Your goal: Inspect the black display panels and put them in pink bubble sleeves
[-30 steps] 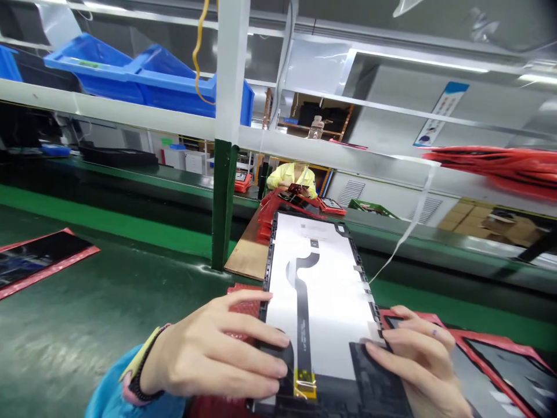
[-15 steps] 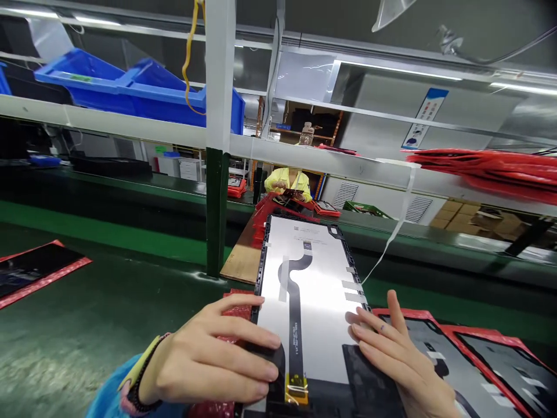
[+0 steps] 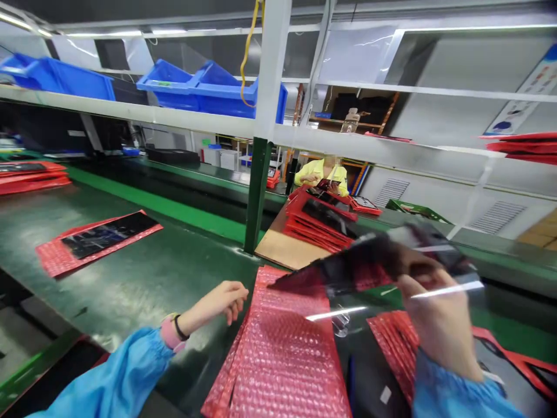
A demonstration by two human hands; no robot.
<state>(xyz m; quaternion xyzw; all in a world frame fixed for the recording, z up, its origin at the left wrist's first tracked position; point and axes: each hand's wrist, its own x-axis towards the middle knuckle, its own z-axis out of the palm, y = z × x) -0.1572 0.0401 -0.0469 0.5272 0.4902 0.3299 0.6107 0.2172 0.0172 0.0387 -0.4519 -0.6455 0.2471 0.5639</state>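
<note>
A dark panel (image 3: 337, 270) is held aslant above a pile of red bubble-wrap pouches (image 3: 291, 354) on a green workbench (image 3: 191, 273), blurred and gripped near its right end by the right hand (image 3: 437, 307). That hand is closed on it, though some fingertips are hidden. Nothing is held by the left hand (image 3: 230, 299), which is loosely curled just beside the pile's left edge. The step in hand is judged to be the one-handed carrying of the panel over the wrap; a steady, level grip, perhaps aided by the free hand, would be called for by the next move. Beyond the pile, a wooden board (image 3: 282, 249) is topped by stacked red packets (image 3: 317, 226), and a green post (image 3: 257, 197) is planted close by. Room at the right is narrowed by more red wrap (image 3: 391, 334). A black screen (image 3: 113, 232) is laid on wrap at left.
</note>
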